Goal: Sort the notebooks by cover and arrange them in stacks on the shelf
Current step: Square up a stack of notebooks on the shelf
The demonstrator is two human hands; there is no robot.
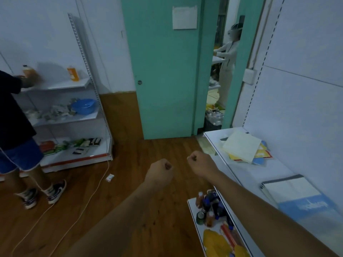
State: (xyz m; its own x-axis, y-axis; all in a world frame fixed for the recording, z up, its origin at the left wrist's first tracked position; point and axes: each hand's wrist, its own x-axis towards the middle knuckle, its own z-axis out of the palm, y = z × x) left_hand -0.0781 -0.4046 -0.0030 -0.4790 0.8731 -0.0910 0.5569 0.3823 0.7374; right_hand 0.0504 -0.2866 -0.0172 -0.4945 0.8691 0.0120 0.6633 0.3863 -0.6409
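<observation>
Both arms reach out over the wooden floor, the left hand (160, 170) and right hand (199, 162) each curled into a fist, gripping nothing. On the white shelf (241, 175) to the right, a loose pile of notebooks (245, 149) lies at the far end, well apart from a spiral notebook (291, 190) nearer.

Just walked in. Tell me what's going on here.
The camera wearer holds both arms out over the wooden floor, left hand and right hand curled into fists, holding nothing. On the white metal shelf to their right lies a loose, unsorted pile of yellow, blue and cream notebooks, and nearer, a spiral-bound notebook with a blue and white cover lies apart. No sorting is under way. Across the room another person touches an orange bottle on another shelf.
</observation>
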